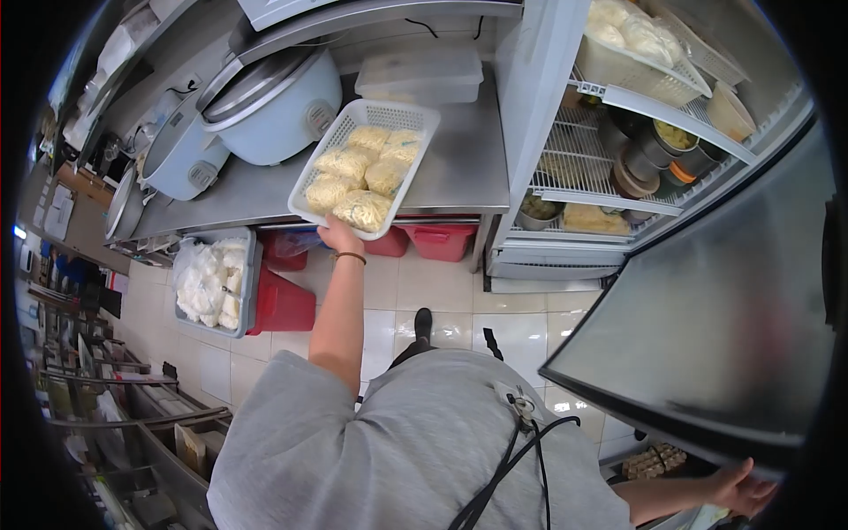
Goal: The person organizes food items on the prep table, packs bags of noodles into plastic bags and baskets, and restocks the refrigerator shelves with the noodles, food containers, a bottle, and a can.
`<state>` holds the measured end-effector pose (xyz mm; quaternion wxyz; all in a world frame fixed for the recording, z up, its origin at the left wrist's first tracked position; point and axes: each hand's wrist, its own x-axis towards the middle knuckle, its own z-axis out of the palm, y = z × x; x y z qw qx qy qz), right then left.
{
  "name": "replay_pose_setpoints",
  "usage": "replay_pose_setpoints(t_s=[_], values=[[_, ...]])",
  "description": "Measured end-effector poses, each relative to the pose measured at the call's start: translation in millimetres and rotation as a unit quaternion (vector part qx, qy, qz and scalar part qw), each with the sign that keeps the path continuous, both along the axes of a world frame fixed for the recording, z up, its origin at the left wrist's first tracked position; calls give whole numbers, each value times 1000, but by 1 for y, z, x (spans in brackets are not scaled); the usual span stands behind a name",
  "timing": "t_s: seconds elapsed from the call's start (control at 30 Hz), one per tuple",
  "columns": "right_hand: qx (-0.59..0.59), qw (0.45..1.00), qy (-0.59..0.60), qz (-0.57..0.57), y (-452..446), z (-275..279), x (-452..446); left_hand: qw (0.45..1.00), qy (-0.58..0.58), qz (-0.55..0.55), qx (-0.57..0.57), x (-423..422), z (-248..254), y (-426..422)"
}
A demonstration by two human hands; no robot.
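My left hand [341, 237] grips the near edge of a white plastic basket [305, 190], its fingers hidden under the rim. Several bags of pale yellow noodles [360, 165] lie in the basket, which is at the front of the steel counter [459, 168]. At the lower right, my right hand [749, 490] has its fingers spread beside the lower edge of the open fridge door [698, 309]. Nothing shows in its grasp.
Two large light-blue cookers [274, 124] stand on the counter, left of a clear plastic box [420, 75]. The open fridge [609, 168] holds baskets and pots. Below the counter are red bins [287, 305] and a grey tub [250, 291] of white bags.
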<state>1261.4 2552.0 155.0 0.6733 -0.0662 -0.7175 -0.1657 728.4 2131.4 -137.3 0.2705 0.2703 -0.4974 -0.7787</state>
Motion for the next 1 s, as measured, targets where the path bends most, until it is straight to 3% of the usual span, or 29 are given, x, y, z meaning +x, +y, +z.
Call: replay_pose_setpoints(t_s=[0.03,0.1,0.13,0.17,0.3,0.4,0.5,0.6,0.63,0.67,0.73,0.77,0.83,0.87,0.93,1.0], values=[[-72,997,4,28,-15,6,-5,1000,-2,0,-4,2,0,1],[-213,970,84,-78,-11,3,11,1000,-24,-11,-14,14,7,8],[-256,938,127,-196,0,3,25,998,-46,-27,-19,18,11,11],[-275,924,177,-200,13,2,29,994,-46,-52,-88,14,-6,5],[-345,907,213,-113,141,-28,174,972,-141,-160,-97,29,19,2],[-345,899,211,-168,164,-22,180,962,-167,-171,-129,19,15,-20],[-348,894,207,-193,175,-20,176,915,-244,-259,-188,7,24,-56],[-356,885,206,-219,175,-26,170,843,-309,-332,-289,-28,25,-95],[-359,882,207,-223,175,-29,167,806,-342,-345,-339,-28,51,-89],[-363,880,208,-226,175,-32,164,765,-355,-348,-409,-53,38,-106],[-372,874,209,-232,173,-39,154,688,-386,-370,-490,-70,67,-100],[-378,870,210,-237,175,-42,153,690,-385,-370,-489,-91,60,-106],[-387,864,208,-247,173,-49,144,567,-359,-365,-645,-133,46,-119],[-391,861,205,-254,171,-53,139,568,-358,-366,-645,-147,43,-119],[-400,853,205,-266,167,-61,129,480,-320,-341,-742,-162,62,-99],[-411,845,204,-274,163,-69,120,451,-304,-341,-767,-181,74,-81]])
